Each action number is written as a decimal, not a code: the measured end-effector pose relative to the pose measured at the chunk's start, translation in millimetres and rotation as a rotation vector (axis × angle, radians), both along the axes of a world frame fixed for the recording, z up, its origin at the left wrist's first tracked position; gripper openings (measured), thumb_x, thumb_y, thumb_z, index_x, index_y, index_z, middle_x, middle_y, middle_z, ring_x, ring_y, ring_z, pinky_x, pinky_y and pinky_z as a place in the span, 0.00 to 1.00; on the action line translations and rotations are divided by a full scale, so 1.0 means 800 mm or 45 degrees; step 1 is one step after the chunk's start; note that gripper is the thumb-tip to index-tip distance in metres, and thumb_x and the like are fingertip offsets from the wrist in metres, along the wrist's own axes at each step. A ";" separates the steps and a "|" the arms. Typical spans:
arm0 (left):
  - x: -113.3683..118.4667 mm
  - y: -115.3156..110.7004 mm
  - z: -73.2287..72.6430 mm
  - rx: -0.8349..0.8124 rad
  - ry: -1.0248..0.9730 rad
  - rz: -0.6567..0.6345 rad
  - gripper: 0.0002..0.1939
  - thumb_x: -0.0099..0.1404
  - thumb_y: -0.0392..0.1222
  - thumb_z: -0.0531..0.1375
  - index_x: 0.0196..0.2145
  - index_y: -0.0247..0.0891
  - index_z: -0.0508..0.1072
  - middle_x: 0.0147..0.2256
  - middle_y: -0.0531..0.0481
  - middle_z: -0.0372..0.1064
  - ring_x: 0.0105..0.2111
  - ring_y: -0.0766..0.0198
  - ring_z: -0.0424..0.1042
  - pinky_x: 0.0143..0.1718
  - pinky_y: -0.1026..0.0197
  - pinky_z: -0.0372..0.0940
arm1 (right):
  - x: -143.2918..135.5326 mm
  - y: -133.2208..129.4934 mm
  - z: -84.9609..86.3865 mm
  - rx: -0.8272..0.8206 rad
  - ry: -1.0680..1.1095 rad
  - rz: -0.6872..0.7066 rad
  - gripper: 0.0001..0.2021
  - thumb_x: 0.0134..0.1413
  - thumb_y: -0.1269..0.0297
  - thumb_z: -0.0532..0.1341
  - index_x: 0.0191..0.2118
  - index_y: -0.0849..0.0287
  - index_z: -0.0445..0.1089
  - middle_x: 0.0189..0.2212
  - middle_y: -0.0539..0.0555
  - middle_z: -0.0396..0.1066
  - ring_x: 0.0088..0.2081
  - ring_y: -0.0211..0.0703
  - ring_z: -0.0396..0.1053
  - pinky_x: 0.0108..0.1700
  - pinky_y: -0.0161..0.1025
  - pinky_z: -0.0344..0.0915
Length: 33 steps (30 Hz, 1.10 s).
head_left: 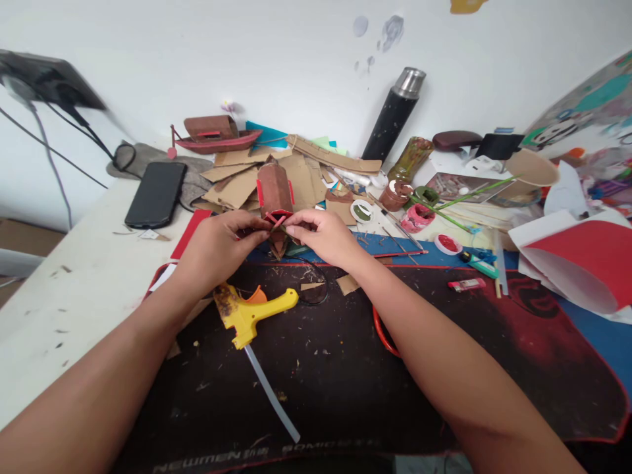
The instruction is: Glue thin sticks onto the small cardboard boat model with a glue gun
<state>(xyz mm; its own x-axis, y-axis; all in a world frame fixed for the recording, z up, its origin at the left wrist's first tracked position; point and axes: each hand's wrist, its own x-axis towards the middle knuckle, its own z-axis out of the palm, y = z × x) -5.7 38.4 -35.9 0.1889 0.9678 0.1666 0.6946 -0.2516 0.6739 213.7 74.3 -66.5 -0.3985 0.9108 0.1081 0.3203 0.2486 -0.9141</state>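
A small brown model boat (275, 187) with a curved roof and red side strips stands at the centre, its pointed end toward me. My left hand (217, 247) and my right hand (323, 236) meet at its near end, fingertips pinched. Between them are thin reddish sticks (278, 221) that cross at the cabin opening. Both hands seem closed on these small pieces; the exact grip is partly hidden by the fingers. Just below my left hand lies a yellow glue gun (251, 315) with a clear glue stick (274, 395) in it.
Cardboard scraps (232, 187), a finished-looking boat (217, 135) and a black phone (155, 195) lie behind and left. A black flask (394, 115), paint jars (419, 216) and brushes stand behind right. A red ring-shaped handle (381, 332) shows beside my right forearm, on the dark mat (336, 395).
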 end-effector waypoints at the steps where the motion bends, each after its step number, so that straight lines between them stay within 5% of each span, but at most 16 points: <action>1: 0.000 0.000 0.000 -0.001 0.001 0.001 0.12 0.66 0.49 0.60 0.40 0.45 0.83 0.43 0.48 0.83 0.43 0.52 0.79 0.50 0.53 0.71 | 0.000 0.000 0.000 0.002 -0.002 0.001 0.05 0.64 0.68 0.65 0.42 0.58 0.80 0.35 0.50 0.77 0.35 0.39 0.71 0.41 0.39 0.65; 20: 0.000 0.001 0.001 -0.057 0.002 0.068 0.12 0.65 0.51 0.61 0.39 0.48 0.83 0.42 0.50 0.84 0.43 0.51 0.80 0.49 0.54 0.72 | 0.006 0.000 0.001 -0.105 0.062 -0.033 0.04 0.64 0.67 0.65 0.41 0.58 0.78 0.28 0.48 0.73 0.29 0.38 0.69 0.35 0.38 0.66; 27: -0.006 -0.001 0.009 -0.038 -0.047 0.104 0.14 0.65 0.53 0.61 0.41 0.46 0.82 0.43 0.50 0.84 0.45 0.49 0.80 0.48 0.53 0.71 | 0.013 -0.003 0.017 -0.291 0.154 -0.108 0.06 0.65 0.64 0.65 0.44 0.58 0.77 0.25 0.47 0.70 0.26 0.37 0.66 0.31 0.36 0.66; 33: -0.011 -0.002 0.013 -0.018 -0.113 0.126 0.13 0.64 0.53 0.62 0.41 0.49 0.82 0.40 0.51 0.83 0.42 0.51 0.80 0.44 0.56 0.72 | 0.024 0.005 0.027 -0.225 0.103 -0.130 0.05 0.64 0.64 0.66 0.42 0.58 0.76 0.26 0.47 0.72 0.26 0.36 0.67 0.30 0.35 0.66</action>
<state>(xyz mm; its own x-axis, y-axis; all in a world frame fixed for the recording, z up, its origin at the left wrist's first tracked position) -14.4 36.8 -25.5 0.0775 0.9833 0.1647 0.6529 -0.1749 0.7369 232.6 78.6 -44.5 -0.2999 0.9535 -0.0286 0.2595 0.0526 -0.9643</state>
